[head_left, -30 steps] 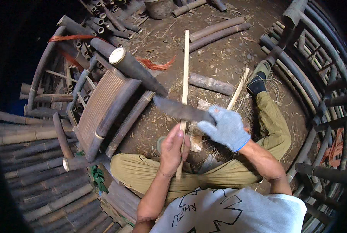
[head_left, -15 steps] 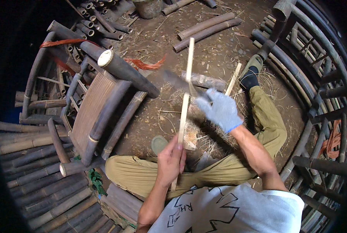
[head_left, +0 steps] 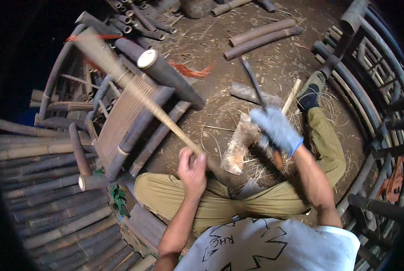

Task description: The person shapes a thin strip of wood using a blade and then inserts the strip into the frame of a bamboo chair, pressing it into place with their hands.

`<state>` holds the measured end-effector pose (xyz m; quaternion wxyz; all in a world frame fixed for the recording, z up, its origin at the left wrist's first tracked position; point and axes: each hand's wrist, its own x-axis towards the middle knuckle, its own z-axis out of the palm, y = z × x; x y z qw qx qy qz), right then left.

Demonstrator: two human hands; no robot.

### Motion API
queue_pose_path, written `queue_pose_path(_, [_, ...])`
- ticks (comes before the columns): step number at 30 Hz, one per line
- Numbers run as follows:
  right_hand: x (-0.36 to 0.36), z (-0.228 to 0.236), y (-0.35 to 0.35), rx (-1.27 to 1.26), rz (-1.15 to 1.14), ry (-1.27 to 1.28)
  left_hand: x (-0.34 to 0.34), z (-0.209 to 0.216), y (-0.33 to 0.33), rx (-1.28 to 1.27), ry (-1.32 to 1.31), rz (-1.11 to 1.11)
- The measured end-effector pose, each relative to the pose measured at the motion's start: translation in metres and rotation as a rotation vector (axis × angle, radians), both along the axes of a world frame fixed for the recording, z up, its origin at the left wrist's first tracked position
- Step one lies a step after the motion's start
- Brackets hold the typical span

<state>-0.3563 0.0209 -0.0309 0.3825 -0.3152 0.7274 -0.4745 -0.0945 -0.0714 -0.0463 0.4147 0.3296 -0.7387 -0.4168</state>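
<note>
L hand [head_left: 193,169] grip clenched on 1 bamboo strip [head_left: 134,90]; R gloved hand [head_left: 276,131] grasping 1 knife [head_left: 254,83].

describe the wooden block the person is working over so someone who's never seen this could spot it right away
Start from the seated person's crossed legs in olive trousers on the dirt floor. Just ahead of the knees, below the gloved right hand with the blade, lies the chopping block. Unlike the dark round bamboo poles around it, it is a pale, flat-faced, wedge-like chunk ringed by thin shavings.
</note>
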Motion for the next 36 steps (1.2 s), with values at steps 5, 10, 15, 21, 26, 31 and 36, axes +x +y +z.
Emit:
queue_pose_path(5, [0.069,-0.019,-0.013,-0.069,-0.124,-0.570,-0.059,0.001,0.007,0.266,0.008,0.003])
queue_pose_path(10, [0.045,-0.016,-0.025,-0.244,-0.314,-0.797,-0.039,-0.016,0.022,0.026,-0.150,-0.385])
queue_pose_path(15, [-0.008,-0.025,-0.018,-0.190,-0.262,-0.490,0.009,0.021,0.022,1.517,0.120,-0.715])
queue_pose_path(21, [-0.002,-0.010,-0.003,-0.002,0.004,0.681,-0.001,0.028,0.030,0.982,-0.195,-0.289])
queue_pose_path(26, [0.048,-0.010,0.021,-0.042,0.332,0.863,-0.020,0.029,0.026,0.704,-0.356,-0.193])
queue_pose_path(31, [0.032,-0.019,0.011,0.013,0.241,0.825,-0.008,0.019,0.044,0.485,-0.320,-0.185])
queue_pose_path(36, [0.026,-0.026,0.009,-0.007,0.239,0.823,0.010,0.025,0.052,0.558,-0.310,-0.148])
